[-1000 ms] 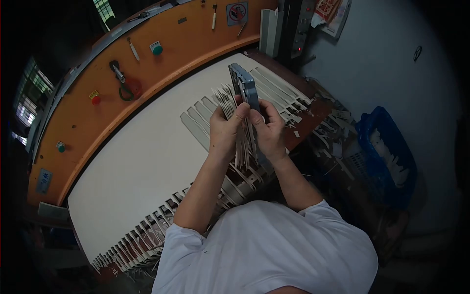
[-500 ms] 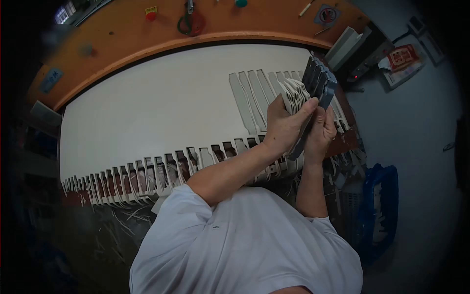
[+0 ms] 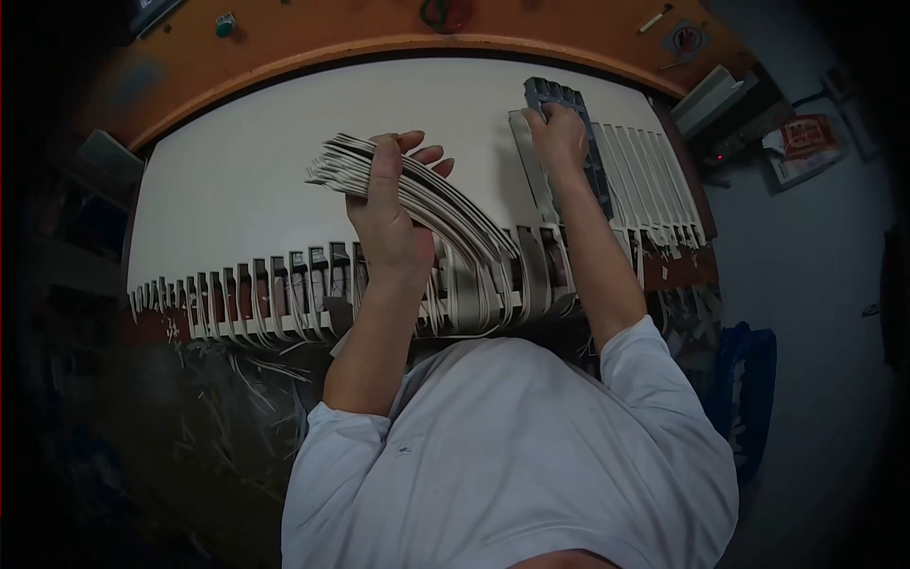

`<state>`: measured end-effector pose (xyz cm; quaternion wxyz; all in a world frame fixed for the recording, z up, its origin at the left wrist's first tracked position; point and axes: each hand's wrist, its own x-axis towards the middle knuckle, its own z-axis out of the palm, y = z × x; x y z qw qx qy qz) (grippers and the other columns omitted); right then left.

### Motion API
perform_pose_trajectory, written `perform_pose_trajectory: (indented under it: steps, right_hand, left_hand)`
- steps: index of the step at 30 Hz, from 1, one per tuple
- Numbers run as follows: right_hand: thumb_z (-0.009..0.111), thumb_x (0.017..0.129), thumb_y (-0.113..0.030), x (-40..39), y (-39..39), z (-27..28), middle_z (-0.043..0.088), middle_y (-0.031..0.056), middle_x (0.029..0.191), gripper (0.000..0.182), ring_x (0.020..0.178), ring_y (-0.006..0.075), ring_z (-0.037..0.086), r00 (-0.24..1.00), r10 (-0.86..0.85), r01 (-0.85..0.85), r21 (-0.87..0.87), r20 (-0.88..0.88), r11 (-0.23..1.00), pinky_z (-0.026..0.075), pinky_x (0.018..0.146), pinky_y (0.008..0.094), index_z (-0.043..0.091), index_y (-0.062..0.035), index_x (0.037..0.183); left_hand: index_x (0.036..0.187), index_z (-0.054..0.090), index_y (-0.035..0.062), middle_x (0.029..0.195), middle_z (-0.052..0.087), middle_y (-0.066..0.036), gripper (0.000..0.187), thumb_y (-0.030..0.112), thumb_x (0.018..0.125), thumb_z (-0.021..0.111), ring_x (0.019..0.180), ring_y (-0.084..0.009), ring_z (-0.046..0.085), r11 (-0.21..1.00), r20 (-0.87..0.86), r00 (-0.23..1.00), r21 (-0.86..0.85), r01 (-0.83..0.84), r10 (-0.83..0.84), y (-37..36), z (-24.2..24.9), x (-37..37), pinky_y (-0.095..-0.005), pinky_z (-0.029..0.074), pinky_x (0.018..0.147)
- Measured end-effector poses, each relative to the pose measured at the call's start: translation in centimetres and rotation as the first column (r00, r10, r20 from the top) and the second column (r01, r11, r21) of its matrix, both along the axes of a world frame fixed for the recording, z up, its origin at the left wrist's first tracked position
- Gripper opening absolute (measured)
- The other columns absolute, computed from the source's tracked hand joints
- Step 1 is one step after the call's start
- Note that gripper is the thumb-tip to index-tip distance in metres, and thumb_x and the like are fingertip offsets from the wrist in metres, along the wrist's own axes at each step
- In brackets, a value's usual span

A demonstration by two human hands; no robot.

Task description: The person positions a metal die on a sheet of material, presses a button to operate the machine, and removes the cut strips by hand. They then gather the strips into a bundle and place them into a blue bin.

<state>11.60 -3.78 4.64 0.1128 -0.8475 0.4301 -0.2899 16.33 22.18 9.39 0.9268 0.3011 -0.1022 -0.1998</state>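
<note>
In my left hand [image 3: 391, 204] is a fanned stack of long, thin, pale cut pieces [image 3: 464, 213], curving down to the right. My thumb lies across the top of the stack, with the fingers spread on its far side. My right hand [image 3: 562, 142] grips a long blue-grey cutting die [image 3: 599, 175] that rests on or just above the white sheet [image 3: 256, 161]; the exact contact is hidden. The die stands beside a row of narrow cut-outs [image 3: 635, 171] at the sheet's right end.
An orange machine beam [image 3: 322, 47] runs along the back, bearing a green button [image 3: 225, 26]. Narrow strips of sheet waste [image 3: 256, 303] hang over the front edge. A dark box with a red light [image 3: 735, 137] and a blue basket [image 3: 744, 398] stand right.
My hands have moved apart. The left has carried the stack of pieces left, away from the die. The right has brought the die left and down onto or near the sheet.
</note>
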Motion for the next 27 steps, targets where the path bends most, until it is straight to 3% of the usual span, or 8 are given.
perform_pose_trajectory:
  steps: [7, 10, 12, 14, 18, 20, 23, 27]
  right_hand:
    - [0.068, 0.091, -0.046, 3.5, -1.0, -5.2, 0.067, 0.0234, 0.124, 0.052, 0.118, 0.0392, 0.063, 0.94, -0.03, 0.056, 0.068, -0.341, 0.996, 0.052, 0.099, 0.0469, 0.073, 0.001, 0.115]
    - [0.069, 0.091, -0.048, 0.9, 2.2, -3.8, 0.06, 0.0244, 0.135, 0.064, 0.125, 0.0348, 0.059, 0.988, 0.095, -0.087, 0.069, -0.119, 0.994, 0.049, 0.103, 0.0442, 0.065, 0.0039, 0.127]
    - [0.066, 0.093, -0.051, -4.3, 5.9, -1.8, 0.059, 0.022, 0.137, 0.077, 0.129, 0.0291, 0.056, 0.753, 0.341, -0.656, 0.608, 0.563, 0.447, 0.044, 0.108, 0.041, 0.048, 0.0023, 0.146]
    - [0.075, 0.089, -0.042, -8.7, 8.5, 0.7, 0.061, 0.019, 0.133, 0.085, 0.121, 0.0243, 0.06, 0.611, 0.373, -0.759, 0.651, 0.698, 0.026, 0.048, 0.102, 0.0367, 0.039, 0.0018, 0.151]
    - [0.085, 0.081, -0.029, -16.5, 8.4, 0.7, 0.068, 0.0154, 0.115, 0.075, 0.103, 0.0184, 0.065, 0.8, 0.414, -0.599, 0.618, 0.434, 0.51, 0.053, 0.09, 0.0336, 0.05, 0.0025, 0.139]
    - [0.084, 0.081, -0.027, -21.6, 7.8, 3.0, 0.069, 0.0139, 0.108, 0.063, 0.098, 0.0188, 0.065, 0.873, 0.208, -0.483, 0.72, 0.441, 0.498, 0.053, 0.087, 0.0348, 0.056, 0.0029, 0.129]
    - [0.084, 0.082, -0.025, -30.2, 5.6, 0.6, 0.068, 0.0117, 0.107, 0.06, 0.091, 0.0146, 0.064, 0.877, 0.087, -0.26, 0.316, 0.473, 0.913, 0.054, 0.079, 0.0309, 0.056, 0.0033, 0.128]
    - [0.082, 0.084, -0.034, -44.4, 3.3, 3.9, 0.071, 0.0221, 0.105, 0.064, 0.091, 0.0296, 0.072, 0.736, -0.494, 0.332, 0.389, 0.463, 0.859, 0.057, 0.074, 0.0412, 0.056, 0.0041, 0.128]
  left_hand:
    - [0.115, 0.058, 0.0021, 0.11, 0.064, -0.012, 0.033, 0.032, 0.102, 0.063, 0.096, -0.0222, 0.066, 0.999, -0.086, 0.996, 0.018, 0.039, -0.037, 2.5, -1.8, 0.2, -0.0445, 0.059, 0.089]
    - [0.116, 0.057, 0.002, 0.11, 0.063, -0.011, 0.038, 0.036, 0.101, 0.063, 0.101, -0.0226, 0.065, 0.993, -0.085, 0.99, -0.027, 0.112, -0.114, 1.0, -2.5, 0.6, -0.0441, 0.058, 0.092]
    - [0.114, 0.057, 0.0054, 0.111, 0.063, -0.01, 0.034, 0.036, 0.101, 0.064, 0.103, -0.0237, 0.064, 0.987, -0.11, 0.98, -0.012, 0.163, -0.163, -1.6, -2.7, 0.1, -0.046, 0.056, 0.097]
    - [0.113, 0.057, 0.0073, 0.112, 0.063, -0.01, 0.03, 0.034, 0.101, 0.063, 0.107, -0.0247, 0.063, 0.97, -0.158, 0.958, -0.024, 0.24, -0.241, -4.7, -2.9, -1.3, -0.0473, 0.053, 0.104]
    - [0.124, 0.055, 0.003, 0.12, 0.063, -0.012, 0.046, 0.041, 0.1, 0.065, 0.114, -0.0255, 0.062, 0.91, -0.094, 0.906, -0.002, 0.415, -0.413, -11.3, -3.6, -6.4, -0.0436, 0.052, 0.104]
    - [0.136, 0.048, 0.0015, 0.13, 0.06, -0.015, 0.059, 0.047, 0.1, 0.062, 0.126, -0.0285, 0.056, 0.794, 0.091, 0.789, 0.077, 0.603, -0.608, -13.8, -2.9, -10.0, -0.0461, 0.047, 0.11]
    - [0.154, 0.029, 0.0004, 0.15, 0.047, -0.02, 0.076, 0.049, 0.103, 0.056, 0.143, -0.0323, 0.043, 0.641, 0.245, 0.592, 0.284, 0.714, -0.768, -17.5, -5.6, -13.4, -0.0474, 0.039, 0.116]
    - [0.157, 0.025, 0.0016, 0.154, 0.041, -0.02, 0.073, 0.043, 0.105, 0.056, 0.14, -0.0322, 0.047, 0.629, 0.243, 0.592, 0.454, 0.631, -0.769, -19.7, -6.9, -16.4, -0.0457, 0.043, 0.111]
